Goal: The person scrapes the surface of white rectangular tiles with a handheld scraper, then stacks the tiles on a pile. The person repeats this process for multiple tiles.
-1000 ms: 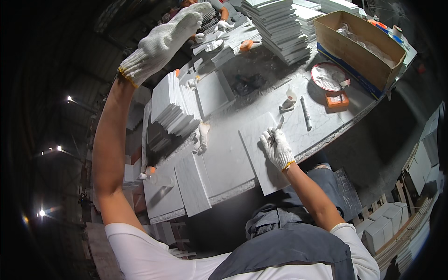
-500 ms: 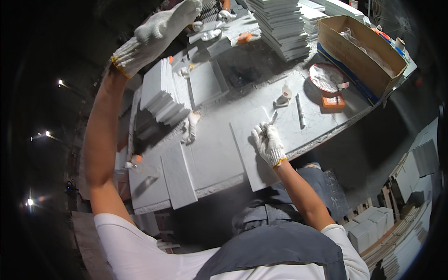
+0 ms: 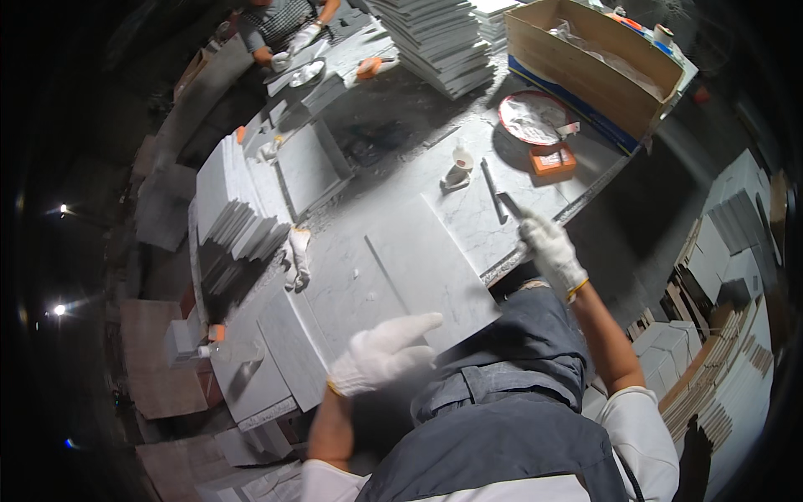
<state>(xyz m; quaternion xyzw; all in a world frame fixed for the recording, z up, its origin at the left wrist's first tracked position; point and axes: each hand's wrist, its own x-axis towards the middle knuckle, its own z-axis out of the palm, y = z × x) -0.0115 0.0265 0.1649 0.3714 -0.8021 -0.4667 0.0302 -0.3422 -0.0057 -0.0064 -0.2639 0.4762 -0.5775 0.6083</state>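
Note:
My left hand, in a white knit glove, is low over the bench's near edge, fingers stretched out and holding nothing. It is slightly blurred, beside the near end of a pale marble slab. My right hand, gloved too, is closed round a small scraper whose dark flat blade points away to the upper left. That hand is just past the slab's right side, near the bench edge. A slim pen-like stick lies close to the blade. Small white crumbs dot the slab's left part.
A small bottle, a red-rimmed bowl of white paste, an orange box and a cardboard box stand at right. Tile stacks, a loose glove and a clear bottle are around. A co-worker works across.
My left hand has come down from high at the upper left to the bench's near edge. My right hand has moved right, off the slab, still holding the scraper. The view has shifted.

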